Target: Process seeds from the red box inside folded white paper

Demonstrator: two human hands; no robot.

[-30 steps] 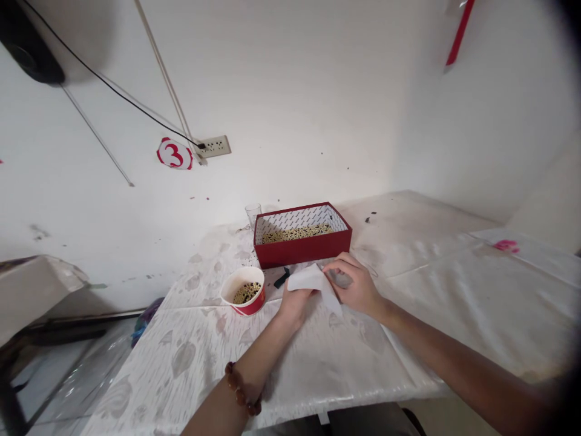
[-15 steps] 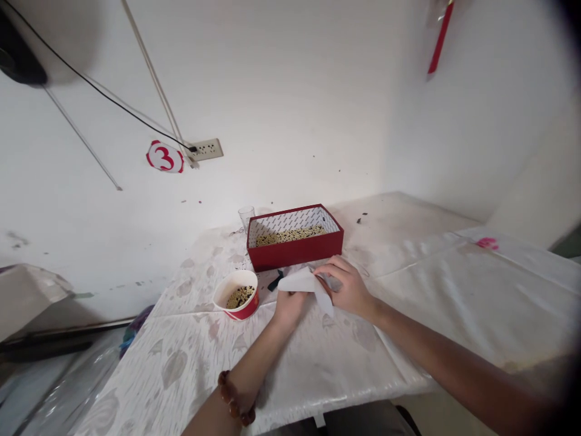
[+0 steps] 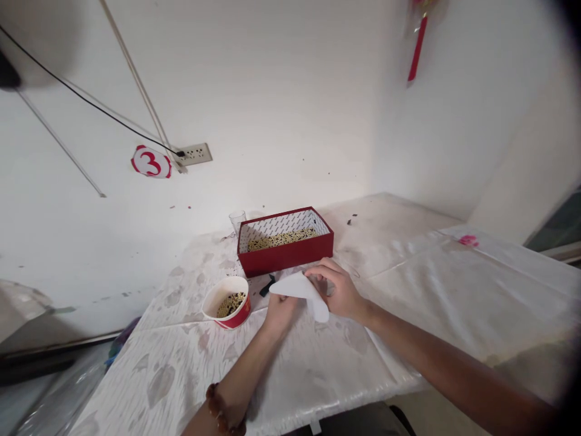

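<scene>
A thin white sheet, perhaps paper or a pouch [image 3: 293, 286], is held just above the table, folded over and with a rounded flap hanging at its right. My left hand [image 3: 280, 310] is closed on it from below; its fingers are partly hidden under the sheet. My right hand [image 3: 338, 289] pinches its right edge between thumb and fingers. Just behind the hands stands a red box [image 3: 288, 258] with a patterned white lining, holding pale and dark beads or grains. Left of my left hand is a red and white paper tub [image 3: 242, 313] with similar pieces inside.
A clear glass [image 3: 236, 219] stands behind the box's left end. A small dark strip [image 3: 267, 286] lies between tub and box. The patterned tablecloth [image 3: 158, 357] covers the table, whose far side meets the wall. A power socket [image 3: 196, 154] with a black cable is on the wall.
The view has turned slightly to the right, so everything sits further left. Both hands keep hold of the white sheet, whose right flap now looks wider and more rounded.
</scene>
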